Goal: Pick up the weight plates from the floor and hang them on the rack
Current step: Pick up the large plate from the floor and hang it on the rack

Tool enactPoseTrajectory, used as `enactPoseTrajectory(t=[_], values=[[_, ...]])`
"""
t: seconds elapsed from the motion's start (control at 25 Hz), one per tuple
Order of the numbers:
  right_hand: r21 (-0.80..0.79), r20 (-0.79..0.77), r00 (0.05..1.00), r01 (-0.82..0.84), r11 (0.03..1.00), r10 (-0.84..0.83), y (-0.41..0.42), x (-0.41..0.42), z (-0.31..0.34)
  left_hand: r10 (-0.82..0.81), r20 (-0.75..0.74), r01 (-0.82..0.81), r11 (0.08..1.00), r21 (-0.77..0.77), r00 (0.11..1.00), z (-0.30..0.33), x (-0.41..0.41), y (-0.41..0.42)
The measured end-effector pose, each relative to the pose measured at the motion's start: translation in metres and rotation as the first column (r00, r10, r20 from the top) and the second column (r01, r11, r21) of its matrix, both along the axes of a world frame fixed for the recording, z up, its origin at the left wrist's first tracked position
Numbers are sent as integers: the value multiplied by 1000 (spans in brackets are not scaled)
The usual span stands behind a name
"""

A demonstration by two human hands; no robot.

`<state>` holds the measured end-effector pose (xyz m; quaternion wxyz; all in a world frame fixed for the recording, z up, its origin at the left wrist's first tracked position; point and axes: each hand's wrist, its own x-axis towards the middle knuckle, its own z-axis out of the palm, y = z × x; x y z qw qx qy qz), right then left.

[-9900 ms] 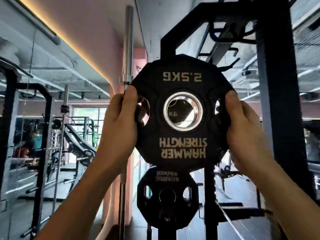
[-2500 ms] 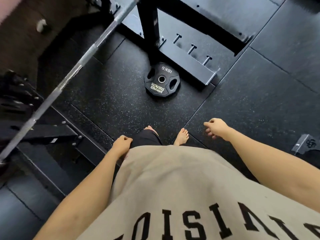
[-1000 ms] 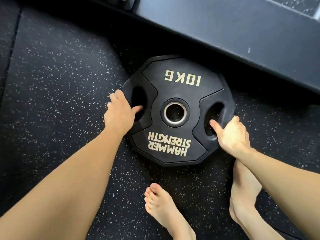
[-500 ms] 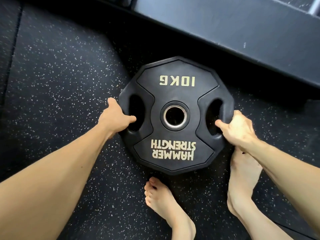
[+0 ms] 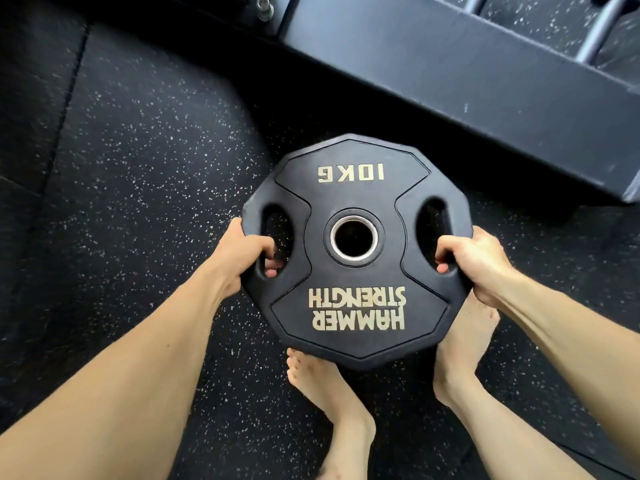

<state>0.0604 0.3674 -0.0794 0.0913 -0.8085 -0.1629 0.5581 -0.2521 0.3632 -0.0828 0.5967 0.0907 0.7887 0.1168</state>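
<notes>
Item: 10 kg weight plate point(image 5: 356, 247), two-handed lift from the rubber floor point(image 5: 138, 150).
Plate centred, rack base point(image 5: 467, 84) at 1 o'clock. Left hand point(image 5: 239, 258) at 9, right hand point(image 5: 474, 265) at 3, fingers curled through the slots; advise level lift, clear of bare feet point(image 5: 329, 389) at 6.

A black twelve-sided rubber weight plate point(image 5: 356, 247) marked 10KG sits at centre, gripped through its side slots by the left hand point(image 5: 239, 258) at nine o'clock and the right hand point(image 5: 474, 265) at three. Two bare feet point(image 5: 322, 386) stand at six o'clock on speckled black rubber flooring point(image 5: 138, 150), and a dark steel rack base beam point(image 5: 467, 77) runs at one o'clock.
</notes>
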Motion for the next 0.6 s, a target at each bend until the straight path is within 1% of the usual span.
enactPoseTrajectory(t=[0.04, 0.12, 0.24, 0.36, 0.52, 0.6], values=[[10, -1, 1000, 6, 1000, -6, -3, 1, 11, 46, 6, -47, 999, 16, 999, 13, 3, -8], [25, -16, 999, 30, 999, -30, -7, 2, 44, 112, -35, -110, 992, 65, 993, 53, 10, -21], [83, -93, 993, 87, 993, -80, -11, 7, 107, 209, -68, -197, 968, 154, 976, 126, 18, -39], [156, -93, 991, 105, 982, -92, -12, 13, 178, 293, -18, -282, 935, 217, 956, 207, 23, -50], [230, -104, 989, 123, 965, -101, -16, 24, 306, 350, 101, -364, 881, 302, 931, 327, 33, -64], [273, -89, 993, 103, 957, -81, -22, 34, 376, 329, 81, -337, 881, 332, 941, 388, 44, -69]])
